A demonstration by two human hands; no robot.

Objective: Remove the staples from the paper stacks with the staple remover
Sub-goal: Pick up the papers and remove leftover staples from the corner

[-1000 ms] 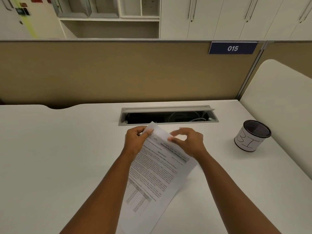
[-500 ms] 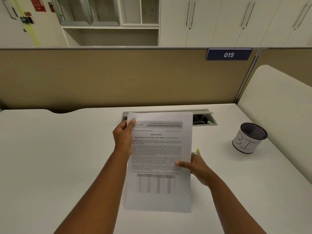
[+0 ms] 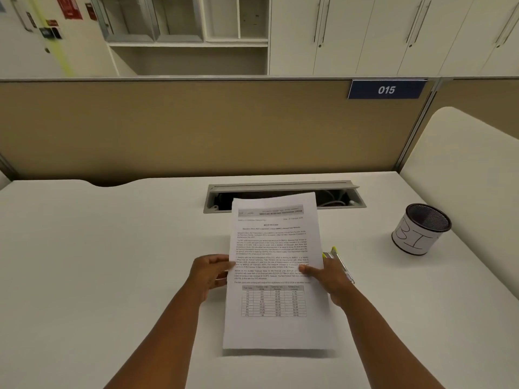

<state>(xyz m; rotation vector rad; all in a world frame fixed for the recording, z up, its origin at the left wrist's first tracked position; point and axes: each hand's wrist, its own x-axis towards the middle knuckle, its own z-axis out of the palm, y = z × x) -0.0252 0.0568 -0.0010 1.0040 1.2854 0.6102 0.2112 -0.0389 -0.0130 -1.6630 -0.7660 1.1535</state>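
A printed paper stack (image 3: 273,248) with text and a table lies nearly flat over the white desk (image 3: 98,262), its top edge reaching the cable slot. My left hand (image 3: 210,272) grips its left edge at mid-height. My right hand (image 3: 327,276) holds the right edge with the thumb on top. A metal staple remover (image 3: 338,262) with a yellow-green tip sticks out from behind my right hand. Whether that hand holds it or it lies on the desk I cannot tell. No staple is visible.
An open cable slot (image 3: 283,196) is set in the desk behind the paper. A black mesh cup (image 3: 420,228) wrapped in marked white paper stands at the right. A tan partition (image 3: 196,127) closes the back, and a white side panel (image 3: 463,169) closes the right.
The paper stack has turned from tilted to straight and come down toward the desk. My left hand slid from the top left corner to the left edge at mid-height.
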